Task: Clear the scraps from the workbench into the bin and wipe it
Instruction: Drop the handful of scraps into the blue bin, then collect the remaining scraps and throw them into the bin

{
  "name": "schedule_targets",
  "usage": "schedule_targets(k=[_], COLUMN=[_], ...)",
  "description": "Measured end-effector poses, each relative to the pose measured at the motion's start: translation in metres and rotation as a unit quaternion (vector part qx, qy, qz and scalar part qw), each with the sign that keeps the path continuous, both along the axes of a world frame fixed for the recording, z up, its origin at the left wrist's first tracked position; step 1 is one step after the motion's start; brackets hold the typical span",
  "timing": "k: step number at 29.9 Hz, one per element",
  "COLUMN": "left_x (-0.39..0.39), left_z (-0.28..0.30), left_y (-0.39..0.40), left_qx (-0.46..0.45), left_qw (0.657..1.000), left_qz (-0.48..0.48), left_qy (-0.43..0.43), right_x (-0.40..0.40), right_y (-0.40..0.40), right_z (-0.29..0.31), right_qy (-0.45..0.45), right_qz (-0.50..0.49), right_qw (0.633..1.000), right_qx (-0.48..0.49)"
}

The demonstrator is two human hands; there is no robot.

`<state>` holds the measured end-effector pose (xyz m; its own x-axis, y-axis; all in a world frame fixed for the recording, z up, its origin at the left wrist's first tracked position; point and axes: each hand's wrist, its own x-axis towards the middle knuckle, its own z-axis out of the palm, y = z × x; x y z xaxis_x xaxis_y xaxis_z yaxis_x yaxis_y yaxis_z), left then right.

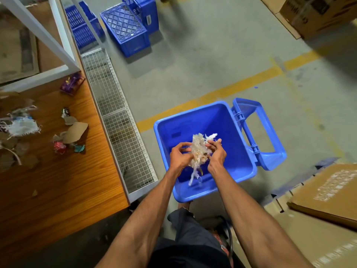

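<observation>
I hold both hands over the open blue bin (241, 167), which stands on the concrete floor to the right of the surface (63, 180). My left hand (180, 155) and right hand (216, 151) have their fingers curled around a wad of clear plastic and white fibre scraps (199, 151), gripping it between them; loose strands hang down from the wad into the bin's mouth. The bin's hinged lid (258, 132) is swung open to the right.

More scraps lie on the wood-grain surface at left: torn cardboard pieces (75, 131), a white frayed mesh clump (22, 127), a red foil wrapper (59, 147), a teal scrap (79, 148) and a purple wrapper (71, 83) near the white frame (38, 31). A wire mesh tray (119, 120) runs along the surface's right edge. Blue crates (125, 29) sit on the floor beyond, and cardboard boxes (328, 192) lie at the right.
</observation>
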<state>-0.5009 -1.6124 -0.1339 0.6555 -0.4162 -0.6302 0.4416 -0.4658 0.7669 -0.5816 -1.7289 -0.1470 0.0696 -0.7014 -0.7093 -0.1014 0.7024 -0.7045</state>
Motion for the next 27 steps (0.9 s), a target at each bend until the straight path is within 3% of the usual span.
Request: schedule_targets(k=[2,8,11,20,23,27], left_x=[0.004,-0.002,-0.008,0.012,0.026,0.090], left_z=[-0.008,-0.025,-0.021,0.006,0.035,0.094], left_y=[0.006,0.011,0.011,0.033,0.047,0.119], left_qx=[0.017,0.020,0.032,-0.009,-0.044,-0.130], left_qw=[1.000,1.000,0.999,0.995,0.995,0.983], left_qz=[0.005,-0.007,-0.005,0.070,0.069,0.133], left_qy=[-0.008,0.013,0.021,0.069,0.057,0.004], right_x=[-0.002,-0.016,-0.025,0.006,0.031,0.109], right_y=[-0.001,0.008,0.016,0.052,0.068,0.143], right_z=[-0.003,-0.019,-0.017,0.017,0.038,0.089], right_qy=[0.022,0.117,0.138,0.087,0.059,-0.017], right_qz=[0.025,0.232,0.269,0.328,0.324,0.363], right_qw=[0.999,0.960,0.945,0.926,0.926,0.900], right_qx=[-0.027,-0.105,-0.127,-0.165,-0.183,-0.239])
